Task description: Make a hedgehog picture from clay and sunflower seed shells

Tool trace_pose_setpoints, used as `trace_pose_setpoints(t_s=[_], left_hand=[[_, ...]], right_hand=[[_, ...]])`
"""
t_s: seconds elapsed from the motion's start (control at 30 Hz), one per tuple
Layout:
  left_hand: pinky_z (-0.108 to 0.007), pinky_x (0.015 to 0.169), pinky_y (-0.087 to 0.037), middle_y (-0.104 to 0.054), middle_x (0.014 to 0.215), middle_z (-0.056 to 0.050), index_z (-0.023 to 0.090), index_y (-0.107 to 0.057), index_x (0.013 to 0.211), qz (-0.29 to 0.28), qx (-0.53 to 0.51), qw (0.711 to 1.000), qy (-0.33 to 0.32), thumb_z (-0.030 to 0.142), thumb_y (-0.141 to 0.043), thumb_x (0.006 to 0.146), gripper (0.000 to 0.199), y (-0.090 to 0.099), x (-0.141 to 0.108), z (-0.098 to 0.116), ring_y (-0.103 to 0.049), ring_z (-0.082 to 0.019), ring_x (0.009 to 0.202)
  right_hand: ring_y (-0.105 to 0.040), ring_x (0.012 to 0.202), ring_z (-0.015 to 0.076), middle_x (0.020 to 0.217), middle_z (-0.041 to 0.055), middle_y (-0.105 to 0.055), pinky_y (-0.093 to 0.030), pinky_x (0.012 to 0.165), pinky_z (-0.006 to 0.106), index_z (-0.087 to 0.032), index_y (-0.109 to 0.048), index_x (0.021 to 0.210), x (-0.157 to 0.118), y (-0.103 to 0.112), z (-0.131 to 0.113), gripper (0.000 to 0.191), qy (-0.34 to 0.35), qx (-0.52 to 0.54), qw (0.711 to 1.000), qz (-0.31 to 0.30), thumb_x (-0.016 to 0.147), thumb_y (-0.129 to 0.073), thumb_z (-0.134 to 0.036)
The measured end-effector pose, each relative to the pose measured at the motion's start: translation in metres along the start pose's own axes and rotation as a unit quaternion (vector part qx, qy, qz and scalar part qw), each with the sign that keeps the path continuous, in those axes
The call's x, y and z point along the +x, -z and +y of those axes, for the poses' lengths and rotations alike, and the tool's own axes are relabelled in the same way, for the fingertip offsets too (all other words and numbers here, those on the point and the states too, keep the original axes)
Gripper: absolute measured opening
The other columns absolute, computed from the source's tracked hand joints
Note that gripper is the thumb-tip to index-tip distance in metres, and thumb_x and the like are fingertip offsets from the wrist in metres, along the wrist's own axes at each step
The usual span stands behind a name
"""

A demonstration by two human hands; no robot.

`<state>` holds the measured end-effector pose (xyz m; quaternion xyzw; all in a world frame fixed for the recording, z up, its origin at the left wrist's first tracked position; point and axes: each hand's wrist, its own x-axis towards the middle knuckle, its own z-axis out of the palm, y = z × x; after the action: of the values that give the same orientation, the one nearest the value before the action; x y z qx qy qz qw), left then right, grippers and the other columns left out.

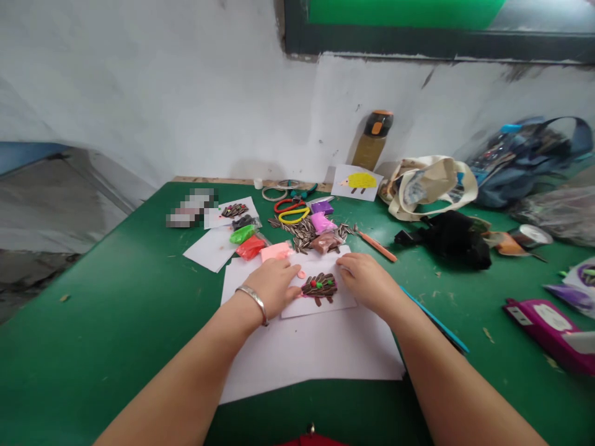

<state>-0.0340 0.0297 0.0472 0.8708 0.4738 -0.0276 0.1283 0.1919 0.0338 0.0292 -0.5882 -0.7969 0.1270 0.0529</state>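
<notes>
My left hand (pixel 272 288) rests palm down at the left edge of a white card (pixel 320 310), its fingertips next to a small pink clay disc (pixel 302 274). My right hand (pixel 367 282) lies on the card's upper right corner, with fingers pointing left. Neither hand grips anything. Between them, a hedgehog made of dark striped sunflower seeds (pixel 318 288) sits on the card, dotted with red and green clay. The card lies on larger white paper sheets (pixel 307 353). A metal bangle (pixel 253 303) circles my left wrist.
Behind the card lie a heap of loose seeds (pixel 302 235) and bagged clay in pink, red, green and magenta. Scissors, wire rings, an orange tool, a yellow hedgehog drawing, a bottle, bags and a purple pouch crowd the green table (pixel 93 347), which meets a white wall.
</notes>
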Motion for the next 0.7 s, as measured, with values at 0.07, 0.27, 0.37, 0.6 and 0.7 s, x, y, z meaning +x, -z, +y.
trace_pose_setpoints(t_s=[0.07, 0.27, 0.37, 0.6, 0.7], left_hand=[[-0.038, 0.083, -0.043, -0.059, 0.104, -0.011, 0.017, -0.059, 0.109, -0.002, -0.01, 1.0, 0.0, 0.035, -0.056, 0.081, 0.033, -0.0006, -0.0004, 0.0006, -0.054, -0.027, 0.099], [-0.036, 0.084, -0.042, -0.056, 0.104, -0.009, 0.018, -0.059, 0.107, -0.017, -0.034, 0.999, -0.013, 0.033, -0.057, 0.079, 0.032, -0.0004, 0.0003, -0.0056, -0.051, -0.026, 0.1], [-0.036, 0.082, -0.043, -0.056, 0.101, -0.009, 0.017, -0.059, 0.105, -0.026, -0.036, 0.999, -0.022, 0.031, -0.057, 0.078, 0.03, 0.0027, 0.0002, -0.0083, -0.052, -0.026, 0.098], [-0.036, 0.086, -0.042, -0.057, 0.102, -0.009, 0.017, -0.057, 0.112, -0.021, -0.033, 0.999, -0.03, 0.029, -0.057, 0.077, 0.037, 0.0035, -0.0022, -0.0073, -0.05, -0.026, 0.101], [-0.036, 0.089, -0.041, -0.056, 0.108, -0.01, 0.016, -0.053, 0.121, -0.015, -0.037, 0.999, -0.025, 0.029, -0.057, 0.079, 0.045, 0.0018, -0.0032, -0.0058, -0.05, -0.026, 0.104]], right_hand=[[-0.056, 0.093, 0.0203, 0.095, 0.0087, -0.067, -0.036, 0.079, 0.026, -0.018, -0.068, 0.096, 0.0001, -0.0007, 0.0003, 0.029, 0.006, 0.004, 1.0, 0.006, 0.087, -0.041, -0.013], [-0.057, 0.098, 0.0214, 0.096, 0.0079, -0.069, -0.037, 0.081, 0.027, -0.019, -0.068, 0.098, -0.0028, 0.0008, -0.0032, 0.03, 0.007, 0.011, 1.0, 0.005, 0.088, -0.04, -0.016], [-0.058, 0.097, 0.0214, 0.096, 0.0078, -0.07, -0.037, 0.08, 0.027, -0.02, -0.068, 0.1, -0.0052, 0.003, -0.0055, 0.031, -0.009, 0.006, 1.0, -0.013, 0.089, -0.039, -0.018], [-0.057, 0.101, 0.0219, 0.101, 0.0087, -0.068, -0.038, 0.082, 0.028, -0.019, -0.068, 0.102, -0.0055, 0.0016, -0.004, 0.03, -0.011, 0.018, 1.0, 0.003, 0.089, -0.04, -0.019], [-0.055, 0.104, 0.022, 0.106, 0.0092, -0.065, -0.037, 0.085, 0.028, -0.018, -0.067, 0.101, -0.0051, 0.0005, -0.0045, 0.03, -0.003, 0.014, 1.0, 0.02, 0.088, -0.04, -0.017]])
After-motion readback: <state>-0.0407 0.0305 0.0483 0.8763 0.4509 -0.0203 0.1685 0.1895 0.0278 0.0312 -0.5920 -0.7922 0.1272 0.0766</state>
